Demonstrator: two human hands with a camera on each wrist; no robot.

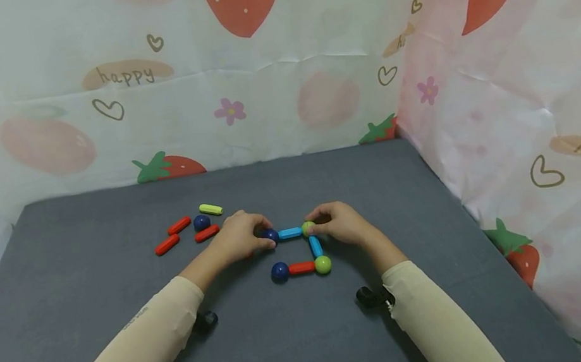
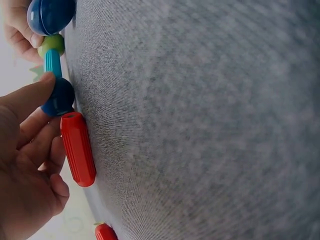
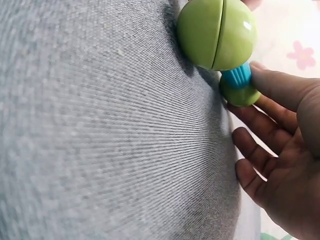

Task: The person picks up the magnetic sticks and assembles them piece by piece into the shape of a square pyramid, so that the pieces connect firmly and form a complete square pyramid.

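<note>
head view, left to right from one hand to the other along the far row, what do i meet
Left hand → dark blue ball → light blue stick → green ball → right hand.

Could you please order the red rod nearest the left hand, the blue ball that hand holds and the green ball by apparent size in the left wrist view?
1. Red rod
2. Blue ball, partly hidden
3. Green ball, farther off

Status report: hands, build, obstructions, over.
Left fingers pinching blue ball; right fingers pinching green ball; ball-and-rod chain, left side open; red rod by left fingers, might obstruct.
</note>
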